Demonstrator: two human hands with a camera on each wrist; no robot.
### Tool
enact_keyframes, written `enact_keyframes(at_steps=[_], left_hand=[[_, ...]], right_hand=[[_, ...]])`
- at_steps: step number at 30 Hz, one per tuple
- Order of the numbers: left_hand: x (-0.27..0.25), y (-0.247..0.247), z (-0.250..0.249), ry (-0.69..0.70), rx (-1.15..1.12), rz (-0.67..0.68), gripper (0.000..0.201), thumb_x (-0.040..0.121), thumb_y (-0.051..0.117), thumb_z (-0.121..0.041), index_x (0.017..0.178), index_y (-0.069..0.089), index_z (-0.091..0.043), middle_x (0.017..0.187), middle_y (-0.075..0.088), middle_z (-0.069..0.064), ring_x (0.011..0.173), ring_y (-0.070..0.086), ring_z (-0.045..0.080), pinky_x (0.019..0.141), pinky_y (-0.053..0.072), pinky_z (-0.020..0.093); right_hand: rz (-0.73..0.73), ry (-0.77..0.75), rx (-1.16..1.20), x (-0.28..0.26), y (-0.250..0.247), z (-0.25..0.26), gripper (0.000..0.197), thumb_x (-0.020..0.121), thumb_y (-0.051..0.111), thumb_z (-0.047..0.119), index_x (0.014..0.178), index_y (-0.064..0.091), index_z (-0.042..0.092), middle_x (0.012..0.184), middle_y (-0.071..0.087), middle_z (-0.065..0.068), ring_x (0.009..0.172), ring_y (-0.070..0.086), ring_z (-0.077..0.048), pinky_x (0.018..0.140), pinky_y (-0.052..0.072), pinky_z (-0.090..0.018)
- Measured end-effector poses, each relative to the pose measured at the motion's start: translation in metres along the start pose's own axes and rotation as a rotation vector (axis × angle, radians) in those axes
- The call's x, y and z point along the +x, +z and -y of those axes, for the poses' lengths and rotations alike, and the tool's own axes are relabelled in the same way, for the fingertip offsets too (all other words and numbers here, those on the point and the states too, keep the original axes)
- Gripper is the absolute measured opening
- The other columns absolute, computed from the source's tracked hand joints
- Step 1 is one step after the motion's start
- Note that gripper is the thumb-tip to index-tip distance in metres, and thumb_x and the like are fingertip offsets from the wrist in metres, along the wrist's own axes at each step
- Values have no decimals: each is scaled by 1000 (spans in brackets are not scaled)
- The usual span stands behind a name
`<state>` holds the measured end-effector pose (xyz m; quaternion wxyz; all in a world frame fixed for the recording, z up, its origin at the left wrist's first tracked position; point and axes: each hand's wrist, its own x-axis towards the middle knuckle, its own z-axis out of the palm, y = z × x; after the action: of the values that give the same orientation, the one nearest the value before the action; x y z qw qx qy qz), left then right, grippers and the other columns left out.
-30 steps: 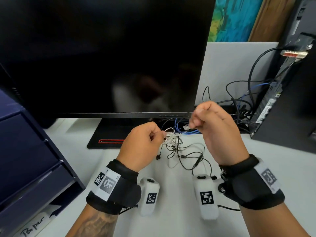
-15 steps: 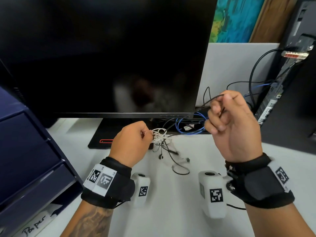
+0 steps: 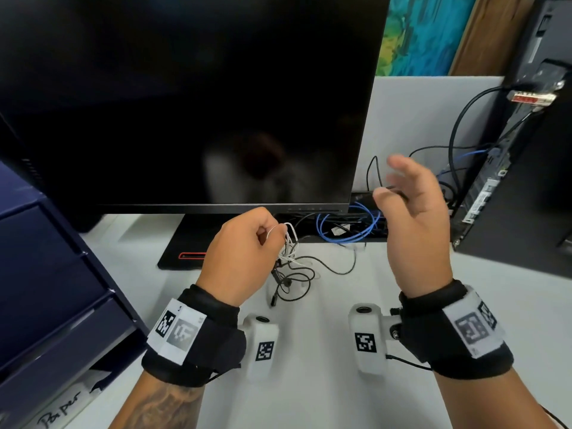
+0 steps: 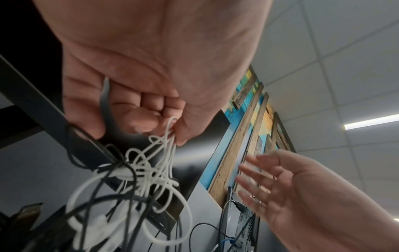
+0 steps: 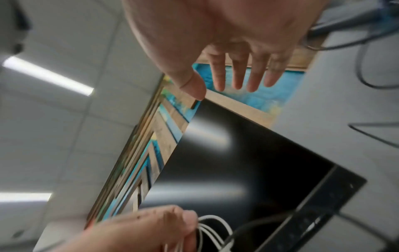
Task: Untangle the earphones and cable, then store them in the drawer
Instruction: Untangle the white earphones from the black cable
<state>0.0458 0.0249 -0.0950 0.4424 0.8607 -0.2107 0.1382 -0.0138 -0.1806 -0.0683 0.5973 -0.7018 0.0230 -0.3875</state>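
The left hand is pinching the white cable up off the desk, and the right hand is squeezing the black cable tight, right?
Not quite. The left hand does pinch the white cable, but the right hand is open and holds nothing; the right wrist view shows its fingers spread straight.

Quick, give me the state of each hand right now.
Left hand: closed, pinching the white cable of the tangle.
Right hand: open, fingers spread, holding nothing.
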Motion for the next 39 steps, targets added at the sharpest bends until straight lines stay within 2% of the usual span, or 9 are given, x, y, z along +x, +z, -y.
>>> enact_keyframes(at_steps=[3, 7, 12, 17, 20, 25, 31, 35, 39], left_hand=[[-1, 0, -3, 27, -30, 8, 29, 97, 63, -28, 71, 57, -15, 63, 55, 2, 58, 48, 19, 58, 48, 41], [-2, -1, -9, 55, -83, 14, 29, 96, 63, -29, 71, 56, -16, 62, 54, 2, 56, 46, 17, 56, 45, 40], [-3, -2, -12, 59, -105, 25, 30, 97, 63, -26, 69, 55, -17, 59, 50, -4, 54, 42, 9, 54, 41, 30], [-3, 2, -10, 65, -90, 42, 28, 97, 64, -24, 71, 56, -16, 62, 52, 1, 55, 42, 9, 56, 45, 38], [-5, 6, -9, 56, -1, 51, 27, 95, 64, -29, 71, 55, -22, 60, 52, -4, 54, 45, 10, 55, 44, 34], [-11, 20, -10, 58, 177, 164, 26, 95, 61, -34, 72, 55, -23, 62, 54, -7, 60, 51, 11, 57, 45, 32], [-18, 42, -5, 20, 288, 353, 22, 96, 57, -35, 79, 62, -22, 64, 56, -8, 66, 55, 16, 56, 35, 30], [-17, 45, 3, -19, 320, 390, 24, 96, 57, -34, 76, 61, -21, 66, 59, -5, 67, 57, 19, 58, 42, 31], [-14, 41, 10, -59, 351, 370, 25, 96, 59, -35, 76, 61, -20, 68, 61, -4, 69, 59, 20, 56, 40, 30]], right_hand=[[147, -277, -145, -6, 1, 9, 27, 95, 63, 5, 118, 66, 20, 123, 67, 3, 120, 61, -12, 103, 48, -28], [564, -342, -329, -15, 11, 3, 17, 95, 66, 8, 102, 76, 18, 102, 70, 11, 103, 65, -10, 92, 50, -27], [675, -362, -687, -21, 20, -19, 25, 94, 66, 17, 110, 73, 35, 98, 58, 12, 96, 54, -16, 85, 49, -39], [668, -333, -710, -20, 20, -18, 13, 95, 67, 17, 100, 67, 29, 96, 53, 13, 94, 52, -11, 85, 48, -35], [645, -253, -582, -19, 18, -18, 9, 98, 61, 17, 98, 61, 26, 97, 54, 13, 92, 54, -7, 85, 49, -30], [423, -103, -314, -13, 13, -12, 10, 100, 57, 13, 97, 58, 23, 88, 62, 10, 82, 60, -7, 74, 47, -16], [233, 19, 204, 0, 3, -2, 9, 104, 47, 2, 103, 52, 10, 82, 70, -1, 79, 66, -18, 81, 54, -30], [78, 99, 569, 9, -6, 7, 15, 108, 38, 6, 100, 46, 17, 84, 71, -4, 77, 66, -21, 79, 54, -35], [-40, 115, 761, 15, -14, 7, 14, 109, 35, 11, 100, 42, 19, 94, 72, -5, 94, 69, -24, 84, 54, -38]])
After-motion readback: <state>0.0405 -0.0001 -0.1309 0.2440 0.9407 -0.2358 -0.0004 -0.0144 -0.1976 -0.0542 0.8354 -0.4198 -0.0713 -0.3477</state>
